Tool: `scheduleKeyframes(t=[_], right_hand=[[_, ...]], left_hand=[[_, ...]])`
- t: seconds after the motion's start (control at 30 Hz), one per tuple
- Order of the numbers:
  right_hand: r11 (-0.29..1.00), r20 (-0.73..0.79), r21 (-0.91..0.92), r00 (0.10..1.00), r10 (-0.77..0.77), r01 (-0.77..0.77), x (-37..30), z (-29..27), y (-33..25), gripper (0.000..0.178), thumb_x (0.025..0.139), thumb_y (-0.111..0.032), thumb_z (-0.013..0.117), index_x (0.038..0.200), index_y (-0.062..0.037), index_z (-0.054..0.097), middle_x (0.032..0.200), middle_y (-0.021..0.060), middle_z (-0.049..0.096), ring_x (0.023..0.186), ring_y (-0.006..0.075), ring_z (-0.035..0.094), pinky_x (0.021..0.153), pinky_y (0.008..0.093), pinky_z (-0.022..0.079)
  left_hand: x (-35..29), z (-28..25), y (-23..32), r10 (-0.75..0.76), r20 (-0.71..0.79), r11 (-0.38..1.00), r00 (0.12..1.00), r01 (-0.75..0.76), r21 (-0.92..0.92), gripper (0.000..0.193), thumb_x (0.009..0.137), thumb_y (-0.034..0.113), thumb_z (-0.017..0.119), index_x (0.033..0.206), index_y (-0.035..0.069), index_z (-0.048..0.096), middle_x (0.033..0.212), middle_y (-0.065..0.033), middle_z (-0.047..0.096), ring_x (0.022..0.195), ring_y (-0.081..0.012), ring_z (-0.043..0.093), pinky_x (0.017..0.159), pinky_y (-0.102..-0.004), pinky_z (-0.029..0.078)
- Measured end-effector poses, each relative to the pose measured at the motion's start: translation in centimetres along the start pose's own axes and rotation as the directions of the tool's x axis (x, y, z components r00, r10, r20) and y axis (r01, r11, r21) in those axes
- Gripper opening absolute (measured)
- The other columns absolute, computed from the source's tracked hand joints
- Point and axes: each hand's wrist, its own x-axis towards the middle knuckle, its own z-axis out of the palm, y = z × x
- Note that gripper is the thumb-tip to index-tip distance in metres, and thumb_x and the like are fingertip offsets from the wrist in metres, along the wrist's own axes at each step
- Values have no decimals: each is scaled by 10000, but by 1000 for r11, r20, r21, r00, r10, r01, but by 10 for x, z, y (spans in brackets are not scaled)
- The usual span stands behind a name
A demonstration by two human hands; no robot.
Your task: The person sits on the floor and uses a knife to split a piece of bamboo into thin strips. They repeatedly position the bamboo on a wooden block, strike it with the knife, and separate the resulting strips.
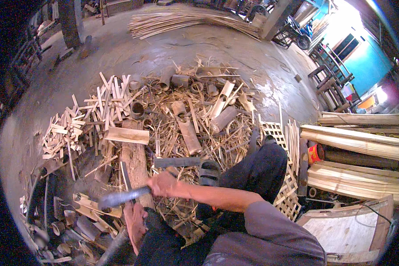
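My right hand is closed around the handle of a large knife, whose blade points left and is smeared by motion. Just below the blade, my left hand grips the lower end of a narrow bamboo strip, standing tilted beside a wooden block. The blade crosses in front of the strip near my left fingers; whether they touch I cannot tell. A split bamboo piece lies across the far end of the block.
Bamboo offcuts and shavings cover the floor ahead. Short split pieces are heaped at the left. A woven lattice panel and bundled strips lie at my right. Long strips rest on the far floor.
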Motion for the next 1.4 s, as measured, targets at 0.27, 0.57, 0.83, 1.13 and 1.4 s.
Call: scheduleKeyframes(t=[0.27, 0.57, 0.83, 1.13, 1.4], right_hand=[[942, -165, 169, 934, 317, -290, -5, -101, 46, 380, 779, -384, 588, 775, -7, 636, 686, 206, 630, 674, 359, 645, 615, 470, 510], [978, -349, 70, 924, -158, 194, -25, 1, 59, 160, 683, -214, 622, 770, -97, 556, 643, 98, 591, 640, 321, 620, 538, 430, 486], [961, -158, 19, 949, 274, -274, -48, -60, 103, 259, 751, -346, 596, 866, -118, 642, 777, 117, 668, 712, 312, 655, 609, 420, 516], [916, -383, 118, 834, 397, -383, -54, -94, 95, 379, 778, -386, 634, 841, -14, 661, 635, 206, 620, 634, 358, 643, 611, 465, 514], [981, -189, 34, 963, 194, -191, -61, -65, 55, 344, 774, -377, 637, 949, -81, 668, 636, 153, 628, 657, 344, 644, 635, 439, 530]], left_hand=[[-28, -7, -11, -63, 64, 978, 996, 75, -197, 254, 991, 227, 413, 1152, 54, 506, 635, -5, 431, 489, -99, 414, 476, -269, 422], [-18, 31, 30, -23, 91, 930, 996, 55, -365, 149, 999, 249, 433, 1064, 124, 482, 596, 4, 373, 444, -105, 321, 412, -268, 308], [-30, 18, 24, -26, 154, 968, 988, 63, -244, 374, 986, 298, 459, 1314, 124, 413, 606, 6, 376, 416, -94, 309, 372, -254, 278], [-15, 10, 35, 34, 63, 930, 997, -8, -368, 437, 945, 168, 476, 1368, 99, 391, 681, 16, 413, 400, -66, 321, 383, -225, 317], [5, 42, 25, 121, 83, 971, 989, -100, -218, 297, 931, 191, 470, 1208, 84, 484, 666, -1, 444, 400, -83, 378, 381, -276, 377]])
